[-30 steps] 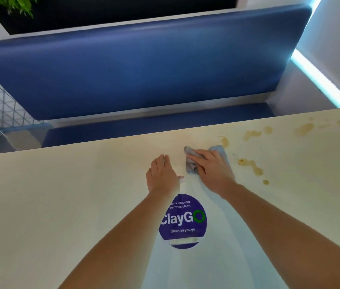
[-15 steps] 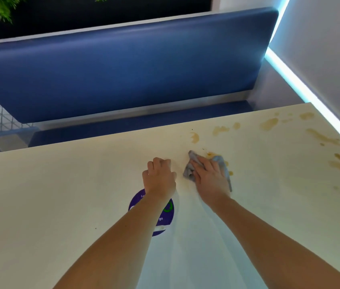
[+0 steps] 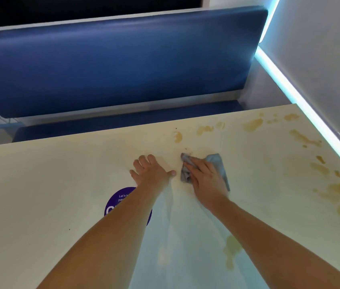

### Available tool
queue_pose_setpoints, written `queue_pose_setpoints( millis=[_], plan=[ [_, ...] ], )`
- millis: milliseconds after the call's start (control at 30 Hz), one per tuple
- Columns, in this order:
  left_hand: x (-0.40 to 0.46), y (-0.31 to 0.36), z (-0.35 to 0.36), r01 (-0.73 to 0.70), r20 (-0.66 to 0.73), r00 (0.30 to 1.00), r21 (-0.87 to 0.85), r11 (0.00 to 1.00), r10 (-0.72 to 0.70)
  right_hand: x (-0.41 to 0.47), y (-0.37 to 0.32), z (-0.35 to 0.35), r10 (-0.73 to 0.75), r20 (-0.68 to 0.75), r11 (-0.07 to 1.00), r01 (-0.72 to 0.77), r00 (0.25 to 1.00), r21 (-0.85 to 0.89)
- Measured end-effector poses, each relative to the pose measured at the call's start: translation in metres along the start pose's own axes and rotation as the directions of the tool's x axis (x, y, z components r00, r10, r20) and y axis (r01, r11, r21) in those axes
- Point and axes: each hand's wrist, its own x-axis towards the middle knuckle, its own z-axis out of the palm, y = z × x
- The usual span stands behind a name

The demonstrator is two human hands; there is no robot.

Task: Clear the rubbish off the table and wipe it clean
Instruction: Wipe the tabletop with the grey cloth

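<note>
A smooth, faintly glossy cream table (image 3: 60, 184) was seen, wiped with soft grey cloth (image 3: 217, 161), behind it a blue padded leatherette bench (image 3: 113, 65).

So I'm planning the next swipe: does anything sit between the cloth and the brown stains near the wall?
Nothing visible does. The right hand presses the grey cloth flat, and only bare table lies between it and the stains.

A blue padded bench (image 3: 113, 65) stands behind, beside a glowing light strip (image 3: 302, 105) along the wall (image 3: 321, 49).
</note>
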Motion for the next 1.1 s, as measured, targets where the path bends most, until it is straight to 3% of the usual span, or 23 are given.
queue_pose_setpoints(
  millis=[67,267,367,467,633,667,833,900,1033,1100],
  plan=[
    [0.002,0.004,-0.002,0.011,0.008,1.0,0.004,1.0,-0.011,0.007,0.015,-0.003,-0.042,-0.004,0.998,0.042,0.999,-0.041],
    [0.005,0.004,-0.003,0.025,-0.002,1.0,0.007,1.0,-0.025,0.056,0.012,-0.012,0.118,0.039,0.987,-0.113,0.992,-0.116],
    [0.005,0.008,-0.006,0.047,0.015,0.999,0.004,0.999,-0.048,0.026,0.008,-0.003,-0.033,0.033,0.999,0.033,0.999,-0.019],
    [0.006,0.011,-0.008,0.062,0.019,0.998,-0.014,0.998,-0.062,0.023,0.028,-0.005,-0.182,0.049,0.982,0.184,0.982,-0.032],
    [0.007,0.01,-0.007,0.059,0.003,0.998,-0.023,0.998,-0.059,0.065,0.022,-0.015,0.09,-0.006,0.995,-0.09,0.996,-0.052],
    [0.007,0.009,-0.006,0.063,-0.002,0.998,-0.018,0.998,-0.063,0.061,0.014,-0.013,0.096,-0.012,0.995,-0.096,0.995,-0.034],
    [0.005,0.009,-0.004,0.047,-0.008,0.999,0.013,0.999,-0.047,0.023,0.013,0.001,-0.175,-0.011,0.984,0.175,0.985,0.021],
    [0.006,0.006,-0.003,0.041,-0.015,0.999,0.019,0.999,-0.041,0.04,0.021,-0.006,-0.144,0.019,0.989,0.145,0.989,-0.033],
    [0.008,0.004,-0.005,0.04,-0.009,0.999,0.022,0.999,-0.039,0.065,0.007,-0.014,0.066,-0.001,0.992,-0.066,0.998,-0.11],
    [0.009,0.004,-0.008,0.04,-0.006,0.999,0.046,0.998,-0.039,0.052,-0.002,-0.01,0.009,-0.013,0.994,-0.01,1.0,-0.111]
  ],
)
